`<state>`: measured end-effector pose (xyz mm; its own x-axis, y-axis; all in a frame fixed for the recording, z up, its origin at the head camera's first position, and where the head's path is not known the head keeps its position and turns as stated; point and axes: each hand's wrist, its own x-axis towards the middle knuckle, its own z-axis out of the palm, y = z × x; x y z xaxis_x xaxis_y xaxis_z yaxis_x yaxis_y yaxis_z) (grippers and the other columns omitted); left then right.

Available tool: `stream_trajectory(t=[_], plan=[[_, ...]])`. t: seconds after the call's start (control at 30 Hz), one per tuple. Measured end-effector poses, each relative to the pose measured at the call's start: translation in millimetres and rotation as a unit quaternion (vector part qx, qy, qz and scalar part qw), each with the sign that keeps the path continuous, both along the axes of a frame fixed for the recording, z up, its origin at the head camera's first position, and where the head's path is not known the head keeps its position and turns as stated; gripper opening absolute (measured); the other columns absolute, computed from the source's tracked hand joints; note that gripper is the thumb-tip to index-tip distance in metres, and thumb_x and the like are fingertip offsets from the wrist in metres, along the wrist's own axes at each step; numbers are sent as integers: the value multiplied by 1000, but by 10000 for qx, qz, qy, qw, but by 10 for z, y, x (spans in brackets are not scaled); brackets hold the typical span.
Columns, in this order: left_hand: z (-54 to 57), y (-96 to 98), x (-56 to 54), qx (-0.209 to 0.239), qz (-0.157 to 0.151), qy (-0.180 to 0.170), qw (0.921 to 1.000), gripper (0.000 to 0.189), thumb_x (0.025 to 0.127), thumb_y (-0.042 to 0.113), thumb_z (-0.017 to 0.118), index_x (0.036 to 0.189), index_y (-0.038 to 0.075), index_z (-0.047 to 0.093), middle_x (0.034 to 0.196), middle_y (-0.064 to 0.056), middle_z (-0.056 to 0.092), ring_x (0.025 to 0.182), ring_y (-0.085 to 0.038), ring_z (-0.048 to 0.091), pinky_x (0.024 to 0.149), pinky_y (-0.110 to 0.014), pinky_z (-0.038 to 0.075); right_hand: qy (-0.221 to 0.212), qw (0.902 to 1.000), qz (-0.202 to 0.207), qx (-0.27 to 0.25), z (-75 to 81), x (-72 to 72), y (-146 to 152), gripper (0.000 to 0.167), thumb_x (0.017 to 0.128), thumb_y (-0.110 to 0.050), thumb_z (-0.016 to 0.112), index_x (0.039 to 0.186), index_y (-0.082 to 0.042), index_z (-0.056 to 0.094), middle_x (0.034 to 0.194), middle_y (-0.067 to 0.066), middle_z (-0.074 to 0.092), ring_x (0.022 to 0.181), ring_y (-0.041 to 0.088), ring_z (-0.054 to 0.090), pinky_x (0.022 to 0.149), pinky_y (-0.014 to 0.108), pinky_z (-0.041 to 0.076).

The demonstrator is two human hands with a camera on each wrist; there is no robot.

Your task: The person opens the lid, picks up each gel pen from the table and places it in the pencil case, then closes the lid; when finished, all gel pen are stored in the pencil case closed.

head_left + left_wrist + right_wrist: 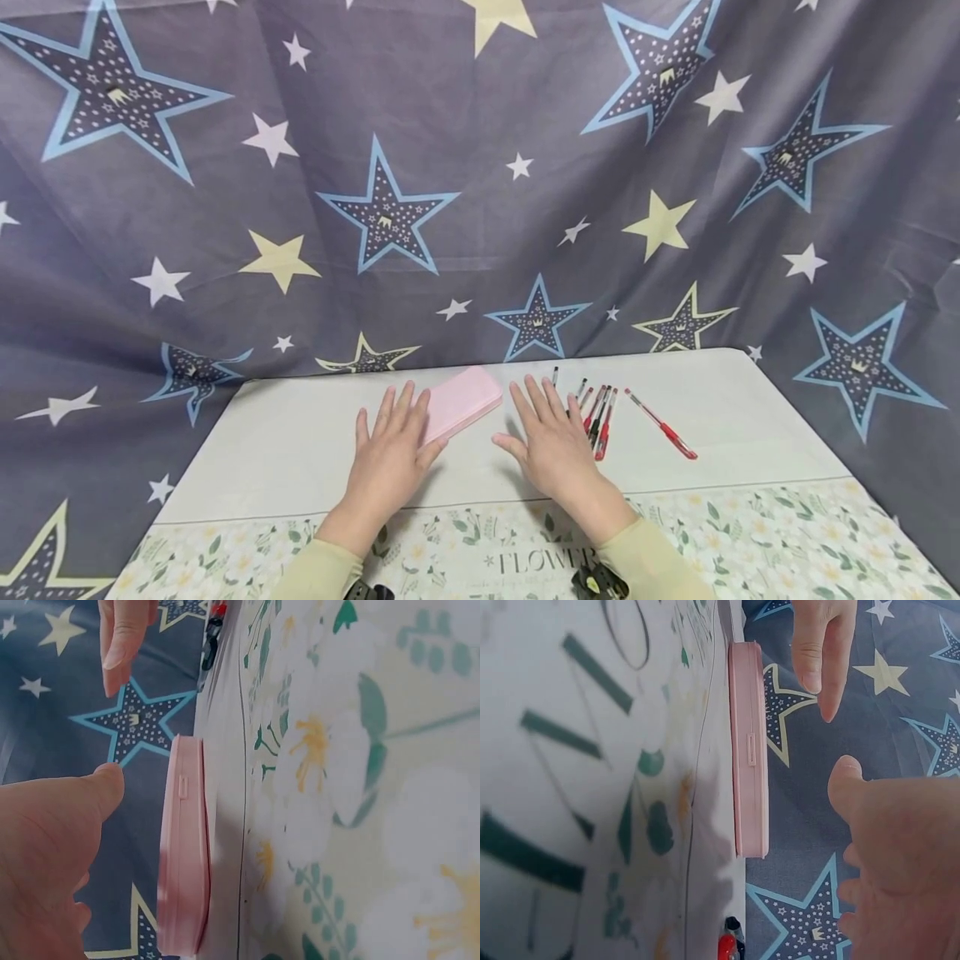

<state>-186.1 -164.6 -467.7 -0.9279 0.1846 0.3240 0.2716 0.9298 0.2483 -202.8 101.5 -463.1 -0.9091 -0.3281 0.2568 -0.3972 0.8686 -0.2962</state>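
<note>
A closed pink pencil case (pixel 463 403) lies at a slant on the white tabletop, its small clasp visible in both wrist views. My left hand (pixel 392 457) hovers by the case's left end with fingers spread, covering part of it in the head view. To the right of the case is my right hand (pixel 553 446), also spread and holding nothing. Several red and black gel pens (pixel 604 423) lie in a loose group beyond the right hand, some partly hidden behind its fingers. One red pen (pixel 662 425) lies apart, farther right.
A floral cloth (pixel 757 542) with printed lettering covers the front of the white table (pixel 300 450). Behind and around the table hangs a dark curtain (pixel 450 108) with stars. Dark bands with devices sit at both wrists.
</note>
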Motion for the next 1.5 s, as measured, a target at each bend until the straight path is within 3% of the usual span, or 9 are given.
stream_trajectory(t=[0.37, 0.63, 0.87, 1.17, 1.5], plan=[[-37, -47, -100, 311, 139, -289, 9990, 83, 105, 43, 75, 170, 5, 41, 177, -22, 29, 166, -45, 17, 124, -79, 8, -287, 9995, 43, -96, -94, -118, -50, 86, 110, -64, 52, 176, -13, 28, 181, 14, 20, 167, 39, 13, 131, 65, 7], [-105, -94, -168, 549, 123, -412, 9976, 86, 104, 43, 76, 171, 4, 38, 176, -24, 29, 165, -46, 17, 124, -78, 10, -693, 9971, 29, -326, -13, -131, -131, 83, 111, -55, 59, 175, -10, 31, 181, 16, 22, 167, 40, 15, 131, 64, 8], [-158, -143, -207, 874, 139, -542, 9946, 88, 103, 42, 76, 171, 3, 36, 177, -24, 27, 165, -47, 16, 125, -77, 12, -700, 9970, 117, -312, -89, -237, -160, 85, 111, -56, 57, 175, -7, 29, 180, 18, 24, 166, 41, 19, 130, 66, 15], [-224, -163, -245, 1160, 45, -459, 9922, 89, 100, 36, 82, 169, -1, 40, 173, -29, 32, 163, -51, 21, 125, -74, 17, -922, 9929, 231, -720, -129, -300, -166, 84, 112, -50, 59, 173, -1, 28, 178, 22, 26, 164, 44, 24, 130, 63, 18], [-315, -215, -244, 1530, 221, -771, 9850, 97, 94, 33, 88, 170, 1, 37, 173, -32, 29, 162, -54, 22, 125, -70, 24, -1356, 9794, 488, -1413, -217, -371, -239, 87, 112, -48, 61, 174, 0, 24, 179, 23, 21, 163, 44, 26, 128, 60, 26]])
